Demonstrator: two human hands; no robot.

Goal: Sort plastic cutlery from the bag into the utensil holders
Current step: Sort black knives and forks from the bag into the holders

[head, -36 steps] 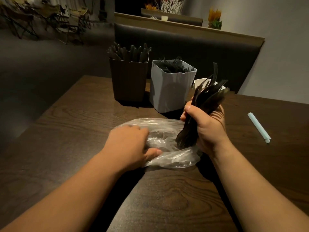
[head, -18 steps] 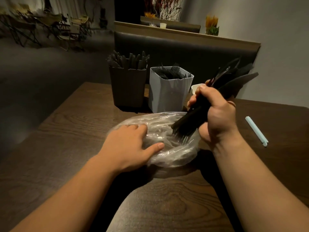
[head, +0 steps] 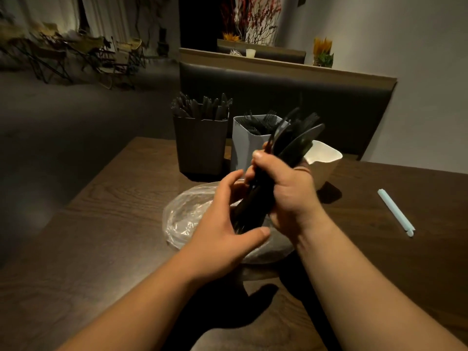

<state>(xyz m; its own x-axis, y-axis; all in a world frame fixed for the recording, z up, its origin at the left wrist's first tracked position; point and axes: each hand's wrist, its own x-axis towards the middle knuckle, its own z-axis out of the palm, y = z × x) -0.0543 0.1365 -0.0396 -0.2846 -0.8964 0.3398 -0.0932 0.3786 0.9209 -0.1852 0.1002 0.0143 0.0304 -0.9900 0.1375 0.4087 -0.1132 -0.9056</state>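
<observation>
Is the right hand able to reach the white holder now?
Probably yes. The white holder stands just behind the right hand, which grips the cutlery; its top is open, and nothing stands between them.

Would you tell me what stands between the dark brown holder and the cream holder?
In the head view, a pale grey holder of black cutlery stands there.

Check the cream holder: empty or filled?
Looks empty: the cream holder shows bare inner wall, nothing above its rim. Its left part hides behind the cutlery in the right hand.
</observation>
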